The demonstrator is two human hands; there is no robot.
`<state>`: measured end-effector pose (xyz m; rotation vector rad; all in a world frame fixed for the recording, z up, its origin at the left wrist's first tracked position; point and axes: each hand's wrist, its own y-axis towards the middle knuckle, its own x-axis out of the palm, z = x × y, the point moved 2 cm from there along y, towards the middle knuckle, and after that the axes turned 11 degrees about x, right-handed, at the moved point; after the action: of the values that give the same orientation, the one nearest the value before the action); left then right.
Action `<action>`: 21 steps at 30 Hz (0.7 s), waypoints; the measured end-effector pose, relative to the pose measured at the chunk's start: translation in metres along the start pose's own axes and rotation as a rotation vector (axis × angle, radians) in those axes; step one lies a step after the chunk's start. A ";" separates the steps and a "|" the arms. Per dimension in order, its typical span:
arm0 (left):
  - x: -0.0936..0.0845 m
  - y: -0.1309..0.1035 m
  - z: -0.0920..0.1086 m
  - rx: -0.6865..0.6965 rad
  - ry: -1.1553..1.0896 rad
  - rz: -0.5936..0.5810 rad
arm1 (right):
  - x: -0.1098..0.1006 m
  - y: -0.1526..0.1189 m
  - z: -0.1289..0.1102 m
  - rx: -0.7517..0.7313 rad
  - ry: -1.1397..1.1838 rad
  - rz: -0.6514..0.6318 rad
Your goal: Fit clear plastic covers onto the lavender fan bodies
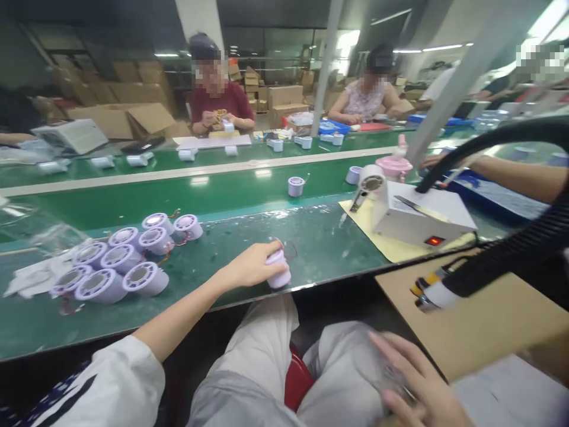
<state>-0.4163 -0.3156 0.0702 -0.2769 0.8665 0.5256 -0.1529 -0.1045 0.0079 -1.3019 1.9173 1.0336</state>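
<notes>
My left hand (254,264) is closed around a lilac plastic cylinder (279,274) at the front edge of the green bench. Thin wires (291,249) stick out beside that cylinder. Low on the right, over my lap, my right hand (415,376) is smeared by motion. A greyish blur lies between its fingers and thumb, and I cannot make out whether it is a held thing. To the left of my left hand stands a cluster of several similar lilac cylinders (121,259) with ring-shaped ends, some trailing reddish wires.
A white box with a lit red switch (422,213) stands on yellow paper at right. A black hose (493,267) arches over cardboard (471,320). Across the green conveyor (222,188), two people sit handling parts. Another person's arm (520,172) reaches in at right.
</notes>
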 end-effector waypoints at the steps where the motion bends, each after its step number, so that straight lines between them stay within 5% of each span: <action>1: 0.009 0.003 0.008 0.068 -0.092 -0.086 | 0.001 0.004 -0.011 -0.058 -0.040 -0.013; 6: 0.062 0.010 0.041 0.244 -0.467 -0.524 | 0.000 0.029 -0.050 -0.123 -0.229 0.066; 9: 0.086 0.011 0.055 0.168 -0.668 -0.806 | -0.001 0.033 -0.055 -0.115 -0.319 -0.019; 12: 0.093 0.013 0.062 0.096 -0.667 -0.931 | -0.003 0.028 -0.052 -0.082 -0.357 -0.066; 16: 0.088 0.013 0.067 0.239 -0.511 -0.860 | -0.003 0.016 -0.042 0.035 -0.248 -0.129; 21: 0.084 0.002 0.068 0.378 -0.393 -0.473 | 0.001 0.004 -0.037 0.289 0.193 -0.225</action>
<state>-0.3286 -0.2567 0.0467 -0.0226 0.4769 -0.0333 -0.1588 -0.1358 0.0280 -1.4458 1.9191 0.5133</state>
